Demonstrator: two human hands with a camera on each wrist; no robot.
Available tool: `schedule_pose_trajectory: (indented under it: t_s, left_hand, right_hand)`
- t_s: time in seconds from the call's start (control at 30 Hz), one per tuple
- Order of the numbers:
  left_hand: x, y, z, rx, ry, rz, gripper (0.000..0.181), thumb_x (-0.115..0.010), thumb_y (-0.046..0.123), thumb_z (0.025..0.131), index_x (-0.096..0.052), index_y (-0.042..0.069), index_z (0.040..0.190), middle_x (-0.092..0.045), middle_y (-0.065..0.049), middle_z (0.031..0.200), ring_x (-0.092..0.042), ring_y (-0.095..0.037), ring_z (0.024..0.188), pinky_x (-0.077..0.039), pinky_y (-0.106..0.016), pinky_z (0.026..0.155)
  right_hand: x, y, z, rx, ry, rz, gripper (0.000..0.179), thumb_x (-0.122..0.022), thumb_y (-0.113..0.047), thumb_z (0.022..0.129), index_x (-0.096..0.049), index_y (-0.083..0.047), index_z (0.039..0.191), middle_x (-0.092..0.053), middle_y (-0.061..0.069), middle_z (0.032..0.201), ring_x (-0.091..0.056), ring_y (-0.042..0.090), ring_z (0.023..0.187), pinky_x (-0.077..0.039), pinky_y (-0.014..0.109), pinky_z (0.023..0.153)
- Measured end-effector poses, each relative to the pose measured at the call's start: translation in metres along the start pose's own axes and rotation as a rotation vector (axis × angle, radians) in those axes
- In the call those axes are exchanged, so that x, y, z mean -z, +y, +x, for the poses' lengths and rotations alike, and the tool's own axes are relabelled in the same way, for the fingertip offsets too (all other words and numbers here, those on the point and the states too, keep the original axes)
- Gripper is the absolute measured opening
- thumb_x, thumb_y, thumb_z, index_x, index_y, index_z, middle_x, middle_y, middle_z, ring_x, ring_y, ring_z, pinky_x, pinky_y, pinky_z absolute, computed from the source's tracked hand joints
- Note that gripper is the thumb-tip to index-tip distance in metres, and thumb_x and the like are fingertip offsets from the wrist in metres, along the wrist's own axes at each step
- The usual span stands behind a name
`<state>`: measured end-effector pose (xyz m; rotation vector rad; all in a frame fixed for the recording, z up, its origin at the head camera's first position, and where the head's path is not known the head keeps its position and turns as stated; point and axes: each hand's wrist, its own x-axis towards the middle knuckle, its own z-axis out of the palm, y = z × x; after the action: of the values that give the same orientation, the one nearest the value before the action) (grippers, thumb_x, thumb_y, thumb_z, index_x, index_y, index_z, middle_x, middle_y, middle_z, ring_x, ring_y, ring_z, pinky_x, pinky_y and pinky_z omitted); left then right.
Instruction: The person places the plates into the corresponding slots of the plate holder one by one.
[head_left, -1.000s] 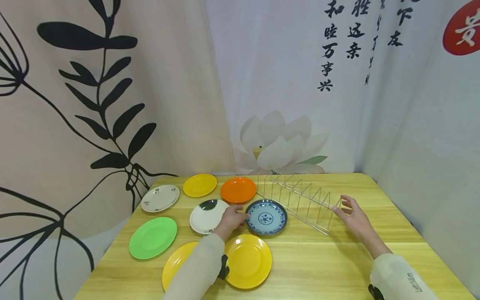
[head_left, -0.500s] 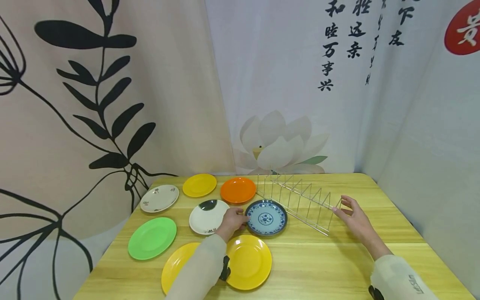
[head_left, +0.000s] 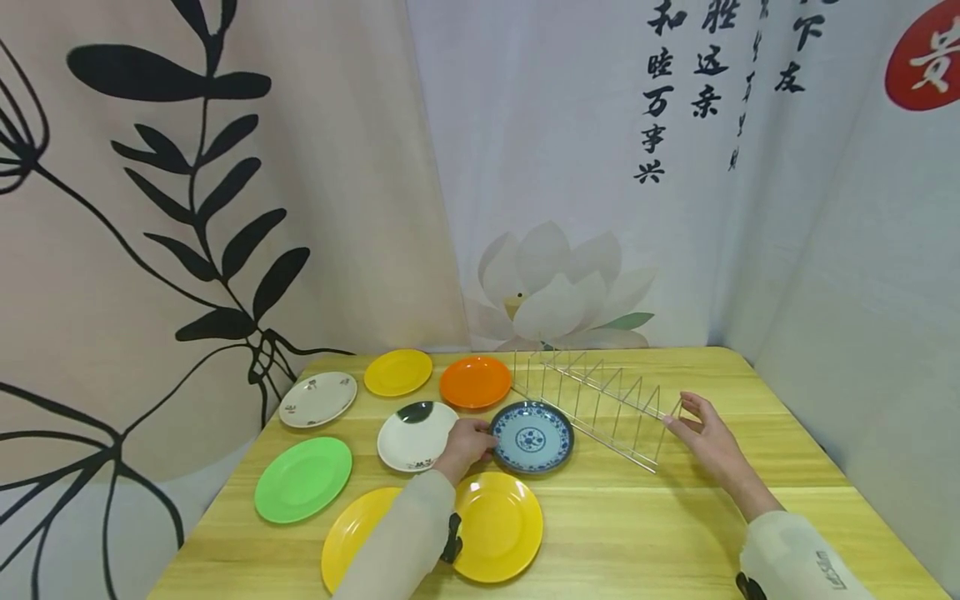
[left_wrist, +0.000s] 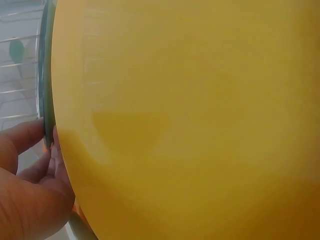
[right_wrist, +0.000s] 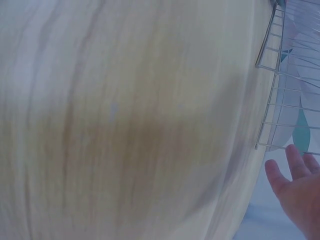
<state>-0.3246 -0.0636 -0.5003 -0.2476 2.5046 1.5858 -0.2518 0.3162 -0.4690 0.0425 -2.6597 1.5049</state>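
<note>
My left hand (head_left: 468, 446) pinches the left edge of a blue-and-white patterned plate (head_left: 531, 437), which lies on the table. In the left wrist view, the thumb and fingers are on opposite faces of its dark rim (left_wrist: 46, 90). At the right, my right hand (head_left: 708, 429) holds the near end of a wire dish rack (head_left: 600, 400) between thumb and fingertips. The right wrist view shows these fingers (right_wrist: 295, 162) at the rack's end wires (right_wrist: 280, 107). No dishes stand in the rack. A yellow plate (left_wrist: 185, 100) fills most of the left wrist view.
Several other plates lie flat on the wooden table (head_left: 622, 533): an orange plate (head_left: 476, 382), a white plate with a dark patch (head_left: 405, 437), a green plate (head_left: 303, 480), a floral white plate (head_left: 318, 399) and yellow ones (head_left: 498, 529). A printed curtain (head_left: 360, 208) hangs behind.
Almost nothing differs. My left hand stays at the blue-and-white plate's edge and my right at the rack, while the head view has shifted very slightly.
</note>
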Motion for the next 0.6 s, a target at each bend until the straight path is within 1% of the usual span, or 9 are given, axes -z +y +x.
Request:
schedule_pose_trajectory:
  t_s: [0.13, 0.27, 0.4, 0.5, 0.6]
  left_hand:
    - [0.0, 0.001, -0.002, -0.002, -0.009, -0.026, 0.029, -0.069, -0.002, 0.089, -0.065, -0.006, 0.117, -0.066, -0.014, 0.1, -0.064, -0.02, 0.078, -0.059, -0.03, 0.069]
    - [0.002, 0.002, -0.003, 0.007, -0.021, -0.092, 0.033, -0.066, -0.004, 0.089, -0.062, -0.007, 0.122, -0.065, -0.015, 0.101, -0.064, -0.021, 0.079, -0.059, -0.03, 0.069]
    - [0.006, 0.003, -0.003, 0.014, -0.035, -0.161, 0.035, -0.064, -0.005, 0.09, -0.061, -0.006, 0.125, -0.065, -0.015, 0.101, -0.063, -0.023, 0.081, -0.06, -0.03, 0.07]
    - [0.009, 0.004, -0.005, -0.01, -0.051, -0.199, 0.035, -0.062, -0.006, 0.09, -0.059, -0.007, 0.125, -0.065, -0.016, 0.102, -0.064, -0.023, 0.082, -0.06, -0.032, 0.07]
    - [0.012, 0.005, -0.007, -0.022, -0.058, -0.221, 0.036, -0.06, -0.006, 0.09, -0.057, -0.007, 0.126, -0.065, -0.016, 0.102, -0.064, -0.023, 0.082, -0.06, -0.034, 0.071]
  right_hand:
    - [0.0, 0.0, -0.001, 0.001, -0.001, -0.011, 0.086, -0.053, -0.048, 0.1, -0.011, 0.002, 0.155, -0.016, 0.035, 0.156, -0.031, 0.055, 0.135, -0.035, 0.066, 0.104]
    - [-0.001, 0.001, -0.001, 0.004, -0.005, -0.022, 0.086, -0.053, -0.049, 0.1, -0.011, 0.001, 0.156, -0.017, 0.035, 0.155, -0.03, 0.055, 0.135, -0.035, 0.067, 0.104]
    - [-0.001, 0.001, 0.0, 0.003, -0.004, -0.024, 0.083, -0.052, -0.046, 0.102, -0.011, 0.0, 0.156, -0.017, 0.035, 0.155, -0.03, 0.056, 0.134, -0.034, 0.067, 0.103]
    - [-0.002, 0.001, 0.0, -0.002, -0.001, -0.016, 0.08, -0.053, -0.043, 0.102, -0.012, 0.0, 0.156, -0.018, 0.036, 0.155, -0.031, 0.057, 0.134, -0.034, 0.067, 0.103]
    - [-0.002, 0.001, 0.001, -0.012, 0.002, -0.004, 0.079, -0.053, -0.042, 0.102, -0.012, 0.0, 0.156, -0.018, 0.037, 0.154, -0.031, 0.057, 0.134, -0.034, 0.068, 0.103]
